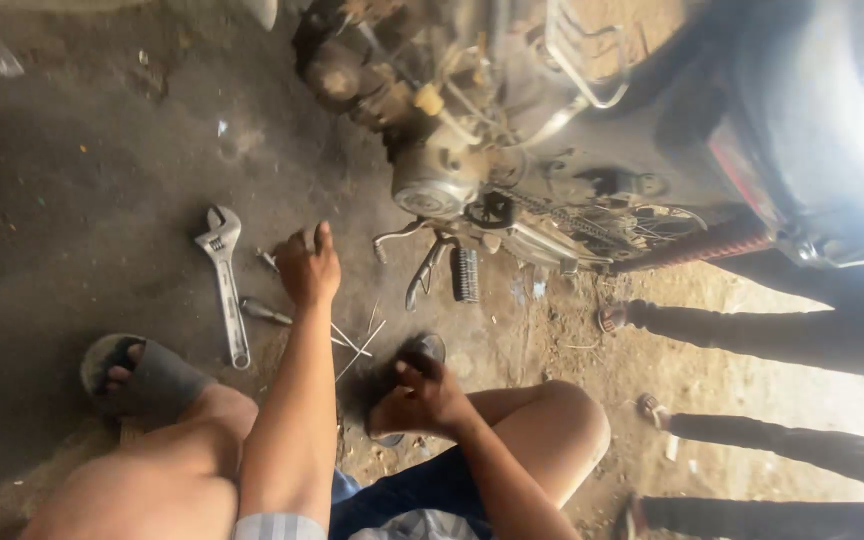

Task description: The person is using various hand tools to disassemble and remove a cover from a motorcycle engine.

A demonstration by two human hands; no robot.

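Observation:
My left hand (307, 268) reaches down to the dirt floor with the thumb raised and the fingers bent over a small metal tool (268, 260); whether it grips the tool is unclear. An adjustable wrench (224, 285) lies just left of it, and a dark-handled screwdriver (266, 312) lies below it. My right hand (420, 395) rests curled on a dark sandal (430, 348) by my right knee, and I cannot tell whether it holds anything. Thin metal rods (357, 345) lie between the two hands.
A motorcycle engine (442, 170) with its chain (562, 215), ribbed footpeg (465, 273) and bent lever (422, 275) stands just beyond my hands. My left foot in a sandal (137, 375) is at lower left. Another person's dark-trousered legs (782, 335) stretch in from the right.

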